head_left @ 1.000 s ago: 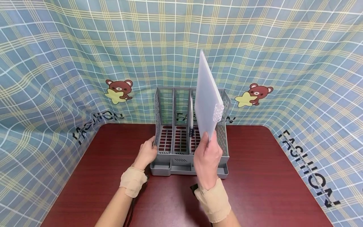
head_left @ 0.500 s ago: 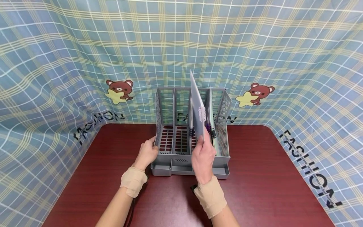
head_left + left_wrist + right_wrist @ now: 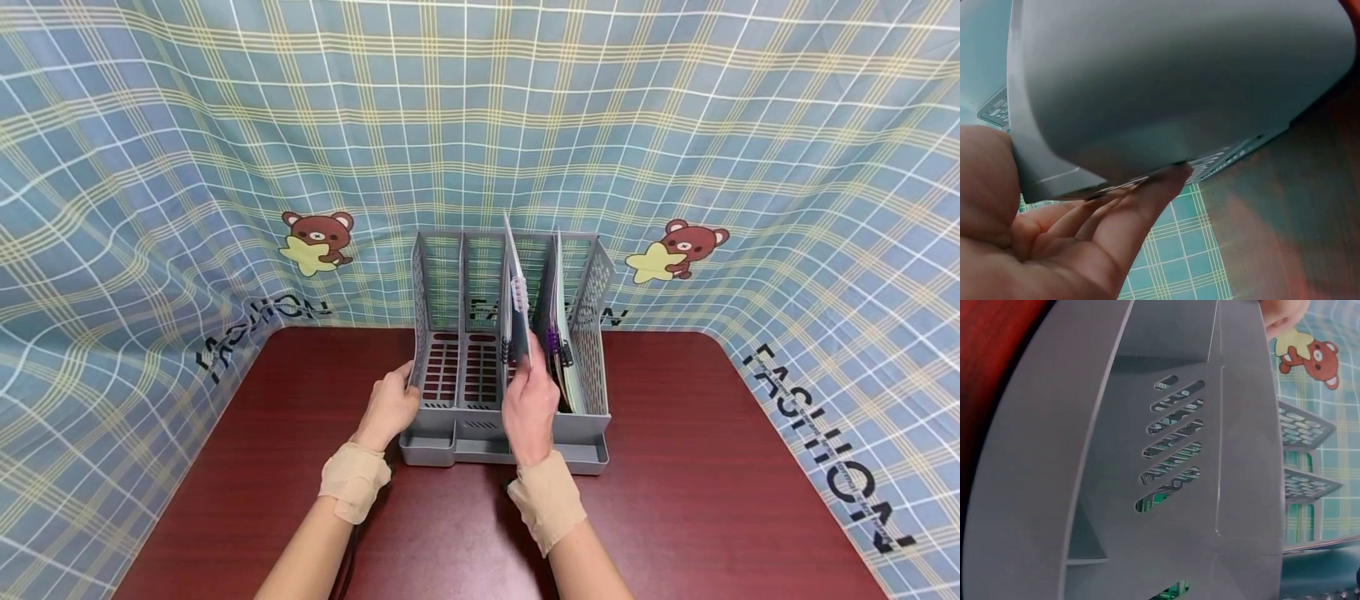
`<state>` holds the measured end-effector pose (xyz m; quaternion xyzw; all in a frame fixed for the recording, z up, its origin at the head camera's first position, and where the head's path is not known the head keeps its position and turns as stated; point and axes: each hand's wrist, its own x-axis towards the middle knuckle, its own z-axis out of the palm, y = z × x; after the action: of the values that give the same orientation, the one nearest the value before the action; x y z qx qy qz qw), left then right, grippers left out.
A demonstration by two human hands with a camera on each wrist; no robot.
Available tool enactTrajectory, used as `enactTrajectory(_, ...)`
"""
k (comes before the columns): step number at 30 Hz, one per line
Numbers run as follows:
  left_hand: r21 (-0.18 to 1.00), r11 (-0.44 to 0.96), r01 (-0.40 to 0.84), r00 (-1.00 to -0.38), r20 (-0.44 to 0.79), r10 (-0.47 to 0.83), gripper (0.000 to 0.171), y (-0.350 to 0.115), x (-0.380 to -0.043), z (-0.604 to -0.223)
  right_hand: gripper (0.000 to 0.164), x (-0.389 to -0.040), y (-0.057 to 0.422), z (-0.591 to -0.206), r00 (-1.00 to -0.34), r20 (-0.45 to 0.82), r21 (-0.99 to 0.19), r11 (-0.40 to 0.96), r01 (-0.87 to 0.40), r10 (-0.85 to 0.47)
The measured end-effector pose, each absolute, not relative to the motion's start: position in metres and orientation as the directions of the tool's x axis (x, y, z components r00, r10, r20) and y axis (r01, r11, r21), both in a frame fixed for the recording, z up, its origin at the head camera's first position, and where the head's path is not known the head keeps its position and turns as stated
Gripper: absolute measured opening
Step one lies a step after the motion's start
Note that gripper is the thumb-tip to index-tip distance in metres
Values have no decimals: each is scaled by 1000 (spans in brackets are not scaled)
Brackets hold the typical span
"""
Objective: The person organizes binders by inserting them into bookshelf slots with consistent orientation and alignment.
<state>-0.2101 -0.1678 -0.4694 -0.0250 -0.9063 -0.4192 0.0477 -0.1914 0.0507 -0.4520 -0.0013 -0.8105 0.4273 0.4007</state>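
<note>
A grey desk file organizer (image 3: pixel 480 417) with upright compartments stands on the table. My left hand (image 3: pixel 388 406) grips the lower front of its left side wall; the left wrist view shows the fingers against the grey plastic (image 3: pixel 1179 81). My right hand (image 3: pixel 529 408) pinches the near lower edge of a spiral notebook (image 3: pixel 521 325) with a white coil. This notebook stands upright, slightly tilted, in the compartment second from the right. Beside it on the left is a notebook with a black coil (image 3: pixel 506 350). The right hand's own fingers are out of the right wrist view.
Notebooks with a purple coil (image 3: pixel 552 340) and a black coil (image 3: pixel 566 353) stand by the right divider. Low trays (image 3: pixel 427 450) run along the organizer's front. A plaid curtain (image 3: pixel 480 125) hangs behind the red-brown table (image 3: pixel 690 467).
My right hand has lowered the white-coil notebook and moved it leftward into the organizer, uncovering the notebooks on the right. The left hand has stayed on the side wall.
</note>
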Motion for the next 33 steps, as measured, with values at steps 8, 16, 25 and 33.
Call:
enactTrajectory(8,732,676,80,-996,92,18,58,-166,-210,-469,43,-202,51,-460,-758,565,-733,620,-279,327)
enactTrajectory(16,690,715,111,-991,131,28,58,-165,-211,-467,41,-206,55,-459,-770,582,-695,651,-304,261)
enactTrajectory(25,717,689,105,-992,128,19,58,-166,-210,-468,53,-204,67,-449,-921,369,-736,645,-207,125)
enactTrajectory(33,728,683,66,-997,78,13,57,-166,-210,-469,66,-200,80,-448,-972,233,-686,707,-172,-11)
